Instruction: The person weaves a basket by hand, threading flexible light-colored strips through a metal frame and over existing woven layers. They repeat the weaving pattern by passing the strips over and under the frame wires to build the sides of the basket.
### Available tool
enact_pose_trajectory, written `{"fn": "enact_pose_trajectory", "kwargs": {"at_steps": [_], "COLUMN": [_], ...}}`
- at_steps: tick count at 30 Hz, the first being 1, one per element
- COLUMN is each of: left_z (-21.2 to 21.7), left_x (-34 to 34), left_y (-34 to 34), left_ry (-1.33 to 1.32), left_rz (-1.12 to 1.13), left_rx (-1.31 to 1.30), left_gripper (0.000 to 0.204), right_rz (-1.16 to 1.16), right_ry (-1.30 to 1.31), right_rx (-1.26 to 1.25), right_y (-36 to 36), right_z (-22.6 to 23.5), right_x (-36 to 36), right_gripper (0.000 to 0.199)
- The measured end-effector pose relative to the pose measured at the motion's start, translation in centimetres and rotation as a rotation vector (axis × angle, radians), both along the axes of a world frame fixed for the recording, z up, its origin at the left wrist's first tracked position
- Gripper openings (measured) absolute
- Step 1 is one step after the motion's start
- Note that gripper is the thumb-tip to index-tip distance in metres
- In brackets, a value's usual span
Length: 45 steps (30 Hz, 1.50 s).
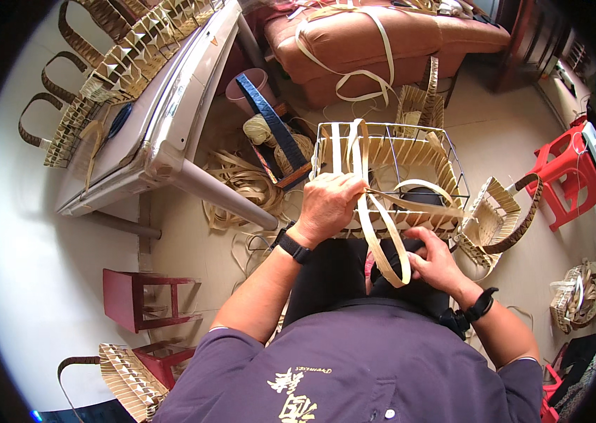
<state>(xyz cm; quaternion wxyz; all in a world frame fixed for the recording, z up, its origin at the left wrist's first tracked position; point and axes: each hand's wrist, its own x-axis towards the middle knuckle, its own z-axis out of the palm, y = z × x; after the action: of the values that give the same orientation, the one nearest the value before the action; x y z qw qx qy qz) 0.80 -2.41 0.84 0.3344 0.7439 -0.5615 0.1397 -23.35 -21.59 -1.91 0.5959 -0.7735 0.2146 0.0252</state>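
Observation:
A half-woven rectangular basket [446, 168], with a dark wire frame and pale flat strips along its sides, stands before my knees. My left hand [329, 203] is closed on a pale weaving strip [361, 151] at the basket's left part. From that grip the strip hangs in a long loop [389, 264] over the near edge toward my lap. Beside this loop, at the near right edge, my right hand [442, 266] has its fingers bent and apart from the thumb. The thumb is close to the loop; whether it touches cannot be made out.
A finished basket [492, 215] with a brown handle stands to the right, before a red stool [569, 173]. Left are a table [107, 151] with baskets, a strip pile [241, 187] and a small dark red stool [146, 299]. A brown sofa [410, 35] stands beyond.

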Motion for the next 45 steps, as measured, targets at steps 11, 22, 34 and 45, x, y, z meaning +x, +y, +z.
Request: {"fn": "enact_pose_trajectory", "kwargs": {"at_steps": [11, 22, 34, 45], "left_z": [0.8, 0.8, 0.3, 1.4], "left_x": [-1.2, -0.7, 0.0, -1.7], "left_y": [-0.7, -0.3, 0.0, -0.7], "left_ry": [-0.044, -0.063, 0.031, -0.039], "left_rz": [-0.035, -0.024, -0.024, -0.024], "left_rx": [-0.036, -0.048, 0.019, 0.038], "left_gripper": [0.010, 0.009, 0.005, 0.012], "right_rz": [0.376, 0.304, -0.020, -0.046], "right_ry": [0.245, 0.544, 0.162, 0.608], "right_rx": [-0.961, -0.735, 1.003, 0.585], "right_y": [-8.8, -10.0, -0.7, -12.5], "right_z": [-10.1, -9.1, 0.9, -15.3], "right_x": [-29.1, -23.9, 0.2, -34.7], "right_gripper": [0.015, 0.031, 0.047, 0.027]}}
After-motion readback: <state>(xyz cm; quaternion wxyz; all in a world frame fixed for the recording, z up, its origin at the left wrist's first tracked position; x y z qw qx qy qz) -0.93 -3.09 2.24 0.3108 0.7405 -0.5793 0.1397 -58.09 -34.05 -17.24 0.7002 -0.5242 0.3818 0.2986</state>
